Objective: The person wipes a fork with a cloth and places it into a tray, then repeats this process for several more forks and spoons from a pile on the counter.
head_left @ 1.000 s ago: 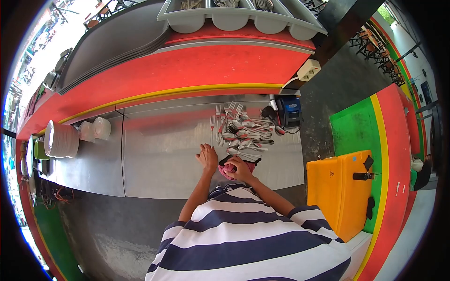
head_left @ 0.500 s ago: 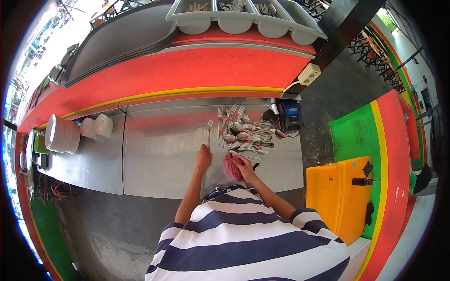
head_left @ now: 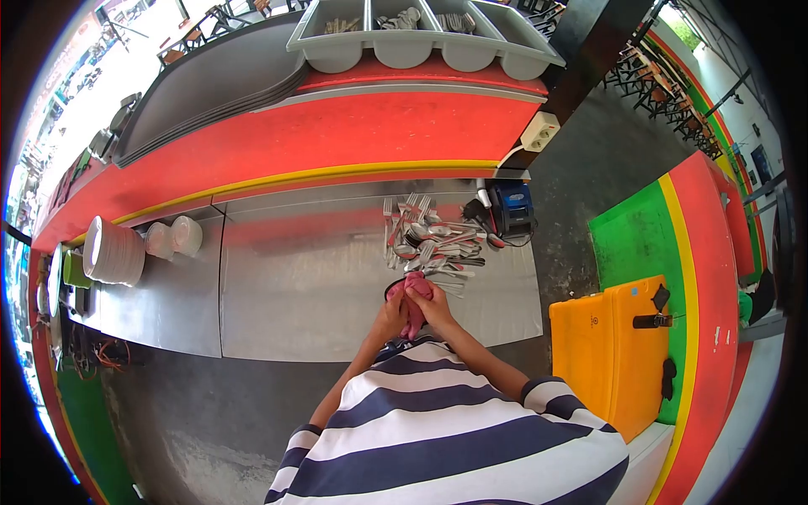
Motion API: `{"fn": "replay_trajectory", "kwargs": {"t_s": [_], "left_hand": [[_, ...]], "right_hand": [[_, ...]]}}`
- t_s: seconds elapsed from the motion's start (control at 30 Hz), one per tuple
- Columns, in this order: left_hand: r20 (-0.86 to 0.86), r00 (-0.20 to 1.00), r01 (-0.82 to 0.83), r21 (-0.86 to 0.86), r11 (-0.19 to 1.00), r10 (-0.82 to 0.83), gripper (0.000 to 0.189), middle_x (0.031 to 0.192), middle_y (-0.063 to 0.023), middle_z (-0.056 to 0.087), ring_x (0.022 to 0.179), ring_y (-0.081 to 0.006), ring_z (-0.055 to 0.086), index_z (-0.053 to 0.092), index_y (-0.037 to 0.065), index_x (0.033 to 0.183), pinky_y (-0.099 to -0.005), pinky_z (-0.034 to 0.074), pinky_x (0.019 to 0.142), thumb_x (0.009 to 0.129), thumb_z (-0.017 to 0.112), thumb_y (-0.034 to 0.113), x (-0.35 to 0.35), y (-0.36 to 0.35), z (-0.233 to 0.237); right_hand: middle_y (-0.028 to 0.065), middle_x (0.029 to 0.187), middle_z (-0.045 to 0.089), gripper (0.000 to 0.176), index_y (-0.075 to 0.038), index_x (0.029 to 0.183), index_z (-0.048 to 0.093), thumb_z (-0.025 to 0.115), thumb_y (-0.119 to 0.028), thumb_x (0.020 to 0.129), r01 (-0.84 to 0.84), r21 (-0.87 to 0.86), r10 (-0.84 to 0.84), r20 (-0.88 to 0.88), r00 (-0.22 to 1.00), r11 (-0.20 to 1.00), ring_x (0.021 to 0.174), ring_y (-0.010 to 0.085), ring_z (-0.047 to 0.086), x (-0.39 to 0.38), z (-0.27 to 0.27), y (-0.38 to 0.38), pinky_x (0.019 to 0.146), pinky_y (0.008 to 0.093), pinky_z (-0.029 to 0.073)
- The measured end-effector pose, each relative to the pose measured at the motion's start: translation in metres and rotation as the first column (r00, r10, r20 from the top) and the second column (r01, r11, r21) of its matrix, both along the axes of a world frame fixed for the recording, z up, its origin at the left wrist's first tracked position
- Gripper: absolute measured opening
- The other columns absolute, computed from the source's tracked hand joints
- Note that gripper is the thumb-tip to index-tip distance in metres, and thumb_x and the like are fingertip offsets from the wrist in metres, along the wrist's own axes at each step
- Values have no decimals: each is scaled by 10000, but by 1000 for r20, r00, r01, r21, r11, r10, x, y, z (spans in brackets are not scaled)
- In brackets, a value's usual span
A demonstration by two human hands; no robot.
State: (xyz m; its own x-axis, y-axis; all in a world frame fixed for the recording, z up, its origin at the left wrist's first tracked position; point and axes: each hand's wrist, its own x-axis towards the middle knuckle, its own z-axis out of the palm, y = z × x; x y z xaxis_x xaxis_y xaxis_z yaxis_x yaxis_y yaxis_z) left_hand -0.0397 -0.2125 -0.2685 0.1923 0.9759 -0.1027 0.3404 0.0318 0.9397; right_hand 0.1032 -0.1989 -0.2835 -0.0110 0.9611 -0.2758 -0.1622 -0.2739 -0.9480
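Head view: at the centre of the frame, just above the striped shirt (head_left: 454, 421), the left hand (head_left: 389, 318) and right hand (head_left: 439, 306) are both closed around a bunched pink cloth (head_left: 413, 296). The two-handed grip seems meant to keep it wadded tight, and I cannot tell whether a utensil sits inside. The cloth is over the near part of the steel desk (head_left: 295, 278), its long axis running up and down the frame, with its upper end pointing at the heap of forks and spoons (head_left: 431, 240) just beyond, which lies loose beside a black-and-blue device (head_left: 512, 209).
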Motion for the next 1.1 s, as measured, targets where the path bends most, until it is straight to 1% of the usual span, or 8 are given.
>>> {"fn": "replay_trajectory", "kwargs": {"t_s": [0.03,0.1,0.3,0.4,0.63,0.87,0.97,1.1], "left_hand": [[17,999,51,-86,995,-49,170,767,-296,608,741,-468,627,502,-5,1045,-490,482,595,915,495,105,0,1,11],[-22,995,97,29,995,-96,159,704,-244,607,678,-409,639,510,-9,1013,-458,477,576,933,501,127,0,-2,6],[135,980,161,-104,981,-147,192,590,-80,533,527,-166,507,520,-8,923,-347,406,506,979,509,176,10,-11,34],[126,975,198,-116,973,-183,197,603,-42,495,545,-129,461,523,-8,957,-310,387,516,986,517,187,8,-14,44],[194,968,177,-87,980,-157,163,581,-44,474,511,-121,430,499,-10,925,-306,372,492,982,504,143,10,-22,61],[230,970,106,-116,988,-77,167,582,-37,485,511,-108,451,520,-16,930,-290,377,488,987,488,138,9,-34,59],[262,965,20,-113,993,10,161,585,-37,498,513,-103,467,528,-15,950,-282,381,486,989,484,135,5,-42,59],[359,912,-145,-167,975,197,147,589,-24,501,522,-91,476,529,-16,981,-266,381,490,986,492,126,1,-42,64]], "right_hand": [[32,978,650,286,-32,1082,625,721,-205,876,25,-5,-25,15,1000,1000,866,118,612,3,-1,2,792,259,504],[41,950,660,295,-23,1058,637,742,-213,858,78,-16,-77,42,996,997,820,123,625,7,1,5,759,262,514],[57,967,677,266,-10,1047,644,741,-166,854,238,-266,-316,-308,897,934,834,150,657,26,9,30,723,285,531],[60,972,682,252,-8,1043,647,741,-138,849,267,-214,-324,-314,892,940,841,156,662,29,12,36,726,291,534],[50,954,671,283,6,1019,655,775,-161,824,352,117,-359,35,933,929,799,116,626,32,28,40,727,264,506],[12,924,652,251,-9,970,661,750,-213,855,443,383,-534,171,828,810,836,101,601,56,35,58,750,261,483],[47,1002,665,313,-26,1064,639,710,-274,888,607,177,-578,-191,793,775,895,131,615,83,37,73,810,292,482],[45,1131,622,441,-46,1193,554,614,-402,939,411,-53,-382,-492,782,910,1014,164,618,84,79,45,884,330,499]]}}
